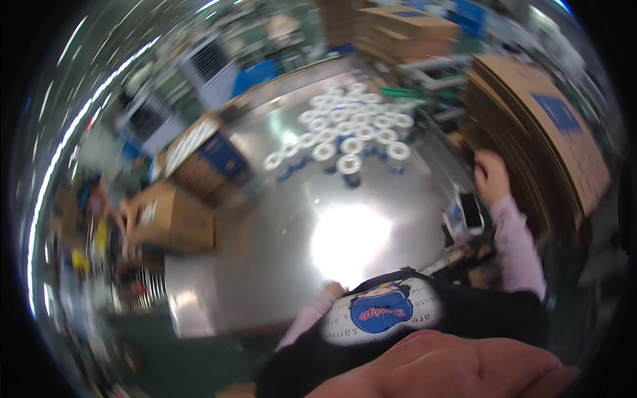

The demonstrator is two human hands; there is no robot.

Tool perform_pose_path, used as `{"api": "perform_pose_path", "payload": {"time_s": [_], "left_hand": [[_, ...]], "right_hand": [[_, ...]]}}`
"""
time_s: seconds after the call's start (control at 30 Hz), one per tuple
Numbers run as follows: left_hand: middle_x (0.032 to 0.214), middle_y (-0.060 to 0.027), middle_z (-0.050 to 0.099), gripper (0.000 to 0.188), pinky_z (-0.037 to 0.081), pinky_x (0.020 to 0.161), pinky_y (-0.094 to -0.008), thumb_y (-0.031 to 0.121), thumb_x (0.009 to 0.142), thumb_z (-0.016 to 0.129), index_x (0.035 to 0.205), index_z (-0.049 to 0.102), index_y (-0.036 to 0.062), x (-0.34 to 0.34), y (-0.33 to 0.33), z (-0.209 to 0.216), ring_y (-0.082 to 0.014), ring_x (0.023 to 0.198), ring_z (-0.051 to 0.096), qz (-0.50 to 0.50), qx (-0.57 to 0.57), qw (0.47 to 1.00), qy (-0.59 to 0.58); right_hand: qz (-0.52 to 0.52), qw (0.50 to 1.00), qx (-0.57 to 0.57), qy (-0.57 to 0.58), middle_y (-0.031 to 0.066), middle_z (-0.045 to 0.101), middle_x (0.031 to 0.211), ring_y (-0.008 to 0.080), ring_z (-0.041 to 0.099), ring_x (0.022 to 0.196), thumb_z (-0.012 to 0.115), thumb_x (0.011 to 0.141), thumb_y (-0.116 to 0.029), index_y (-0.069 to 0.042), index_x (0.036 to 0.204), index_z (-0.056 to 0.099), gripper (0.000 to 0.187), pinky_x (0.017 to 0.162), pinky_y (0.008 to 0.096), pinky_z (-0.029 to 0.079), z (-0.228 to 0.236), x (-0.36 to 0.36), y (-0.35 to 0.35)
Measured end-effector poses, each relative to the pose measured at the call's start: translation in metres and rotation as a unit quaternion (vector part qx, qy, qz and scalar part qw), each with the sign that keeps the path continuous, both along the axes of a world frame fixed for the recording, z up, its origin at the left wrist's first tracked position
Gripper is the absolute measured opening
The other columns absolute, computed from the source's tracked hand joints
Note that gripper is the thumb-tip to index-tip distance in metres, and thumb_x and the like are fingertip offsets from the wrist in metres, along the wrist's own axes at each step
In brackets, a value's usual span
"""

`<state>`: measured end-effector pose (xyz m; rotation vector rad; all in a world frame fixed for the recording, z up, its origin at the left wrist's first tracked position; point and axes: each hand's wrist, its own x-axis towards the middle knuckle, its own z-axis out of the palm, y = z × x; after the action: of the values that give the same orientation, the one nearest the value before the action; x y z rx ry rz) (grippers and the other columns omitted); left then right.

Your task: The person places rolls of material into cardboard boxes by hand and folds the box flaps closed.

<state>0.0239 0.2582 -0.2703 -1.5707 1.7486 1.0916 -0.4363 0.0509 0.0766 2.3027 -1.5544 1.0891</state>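
My right hand (492,178) reaches out at the right, beside a stack of flattened cardboard boxes (561,142) standing on edge. Its thumb and fingers look apart, with nothing visible between them. Whether it touches the cardboard is unclear. My left hand (334,289) is low at the near edge of the metal table (265,265), close to my shirt; its fingers are mostly hidden and blurred. Beyond both hands, a cluster of white-topped cylindrical containers (350,166) stands on the table's far half.
Two cardboard boxes, one brown (174,219) and one with a blue panel (211,159), stand at the table's left. A phone (470,211) lies on the right edge, below my right hand. More cartons (408,36) are stacked at the back. Motion blurs the surroundings.
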Motion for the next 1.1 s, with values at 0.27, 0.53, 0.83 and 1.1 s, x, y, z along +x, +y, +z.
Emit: {"api": "perform_pose_path", "payload": {"time_s": [0.27,0.53,0.83,1.1], "left_hand": [[0.129,-0.0191,0.058,0.064,0.042,0.102,-0.0412,0.051,0.084,0.061,0.129,0.057,0.0048,0.018,0.040,-0.063,-0.0324,0.121,0.054,0.178,0.058,0.979,0.077],[0.128,-0.0200,0.058,0.064,0.043,0.102,-0.0410,0.049,0.084,0.062,0.130,0.056,0.0046,0.037,0.035,-0.056,-0.0329,0.119,0.055,0.205,0.057,0.974,0.077],[0.127,-0.0210,0.059,0.065,0.044,0.101,-0.0407,0.048,0.083,0.064,0.130,0.055,0.0045,0.019,0.014,-0.059,-0.0333,0.117,0.057,0.209,0.003,0.969,0.132],[0.132,-0.0189,0.055,0.067,0.043,0.102,-0.0383,0.040,0.085,0.067,0.139,0.044,0.0080,0.023,-0.050,0.048,-0.0331,0.120,0.055,0.323,-0.265,0.887,0.196]], "right_hand": [[-0.544,0.811,0.128,0.175,0.0181,0.050,0.132,0.0366,0.043,0.127,0.072,0.081,-0.039,-0.017,0.142,0.038,0.073,0.103,0.0471,0.038,0.115,-0.190,-0.008],[-0.536,0.810,0.066,0.227,0.0166,0.058,0.117,0.0333,0.054,0.113,0.070,0.081,-0.024,-0.007,0.132,0.046,0.059,0.090,0.0401,0.049,0.085,-0.181,0.001],[-0.244,0.925,-0.026,0.292,0.0099,0.055,0.096,0.0292,0.055,0.098,0.056,0.075,-0.004,-0.002,0.087,0.064,0.014,0.078,0.0368,0.050,0.122,-0.053,0.032],[0.059,0.956,-0.134,0.256,0.0126,0.063,0.115,0.0302,0.065,0.094,0.055,0.080,-0.002,-0.007,0.112,0.061,0.033,0.076,0.0375,0.053,0.137,0.038,0.035]]}}
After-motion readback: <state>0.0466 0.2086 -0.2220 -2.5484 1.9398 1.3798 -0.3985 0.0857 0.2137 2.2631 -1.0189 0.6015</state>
